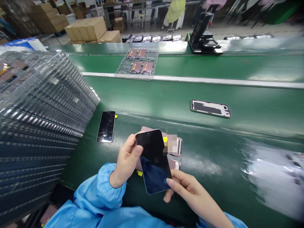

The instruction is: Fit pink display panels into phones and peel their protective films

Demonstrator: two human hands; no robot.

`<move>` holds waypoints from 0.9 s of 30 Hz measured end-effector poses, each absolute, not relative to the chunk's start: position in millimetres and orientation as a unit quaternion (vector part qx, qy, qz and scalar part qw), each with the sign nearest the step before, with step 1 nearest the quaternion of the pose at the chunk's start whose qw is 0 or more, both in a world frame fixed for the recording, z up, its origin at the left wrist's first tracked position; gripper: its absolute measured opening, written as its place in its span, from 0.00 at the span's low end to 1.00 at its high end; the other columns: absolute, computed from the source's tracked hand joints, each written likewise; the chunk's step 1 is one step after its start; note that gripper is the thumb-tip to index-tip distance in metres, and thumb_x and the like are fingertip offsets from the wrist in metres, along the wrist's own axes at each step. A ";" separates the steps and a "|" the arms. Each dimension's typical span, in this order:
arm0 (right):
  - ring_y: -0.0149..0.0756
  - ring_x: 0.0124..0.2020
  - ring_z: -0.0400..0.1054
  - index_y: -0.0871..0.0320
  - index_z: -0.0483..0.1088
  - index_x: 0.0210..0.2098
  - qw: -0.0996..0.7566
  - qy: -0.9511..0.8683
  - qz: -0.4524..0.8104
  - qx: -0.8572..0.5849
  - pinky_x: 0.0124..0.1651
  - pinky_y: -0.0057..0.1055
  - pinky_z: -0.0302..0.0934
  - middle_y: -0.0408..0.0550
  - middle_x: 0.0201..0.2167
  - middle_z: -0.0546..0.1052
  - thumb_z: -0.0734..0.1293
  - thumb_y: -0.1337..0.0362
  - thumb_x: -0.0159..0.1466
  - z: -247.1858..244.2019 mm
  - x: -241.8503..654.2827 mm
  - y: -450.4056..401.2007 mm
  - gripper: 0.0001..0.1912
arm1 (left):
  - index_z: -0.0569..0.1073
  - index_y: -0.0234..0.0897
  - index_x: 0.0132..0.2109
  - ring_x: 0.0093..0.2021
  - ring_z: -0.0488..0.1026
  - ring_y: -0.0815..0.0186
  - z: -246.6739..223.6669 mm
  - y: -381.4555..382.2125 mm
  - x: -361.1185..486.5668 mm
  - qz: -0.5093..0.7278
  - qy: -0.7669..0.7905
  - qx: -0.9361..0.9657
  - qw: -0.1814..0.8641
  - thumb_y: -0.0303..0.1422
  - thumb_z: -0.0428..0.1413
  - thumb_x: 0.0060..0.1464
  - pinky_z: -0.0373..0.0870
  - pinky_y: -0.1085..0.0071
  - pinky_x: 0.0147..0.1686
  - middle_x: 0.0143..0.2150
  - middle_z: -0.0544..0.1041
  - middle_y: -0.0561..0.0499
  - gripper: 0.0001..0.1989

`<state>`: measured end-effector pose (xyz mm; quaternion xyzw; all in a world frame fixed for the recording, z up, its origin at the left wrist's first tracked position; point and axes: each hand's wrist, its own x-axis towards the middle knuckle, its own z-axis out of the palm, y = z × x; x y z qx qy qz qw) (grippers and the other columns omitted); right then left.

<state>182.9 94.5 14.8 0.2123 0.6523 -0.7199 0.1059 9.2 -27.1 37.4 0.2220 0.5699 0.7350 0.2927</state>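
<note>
A black phone screen (155,161) with a yellow tab on its right edge is held up tilted between both hands. My left hand (128,156) grips its upper left edge, thumb on the front. My right hand (182,186) pinches the lower right corner, with the thumb on the glass. Beneath the held screen, pinkish-brown panels (178,151) with silvery ends lie on the green bench, partly covered; a pixelated patch hides some of them. To the left rests another phone screen (106,126), dark and face up, with a yellow tab.
A tall stack of clear plastic trays (47,104) stands at the left. A phone housing (210,108) lies on the green belt (166,95). Beyond are a tray of pinkish panels (140,63) and a black stand (204,38). Clear plastic trays (275,177) sit at the right.
</note>
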 end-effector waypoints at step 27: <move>0.32 0.20 0.66 0.59 0.71 0.38 0.067 0.701 -0.692 0.157 0.32 0.30 0.56 0.45 0.21 0.82 0.59 0.47 0.69 24.2 185.7 95.2 0.21 | 0.82 0.34 0.40 0.41 0.77 0.64 34.6 -15.7 -1.5 0.745 0.578 0.075 0.325 0.47 0.59 0.56 0.73 0.70 0.44 0.37 0.82 0.48 0.19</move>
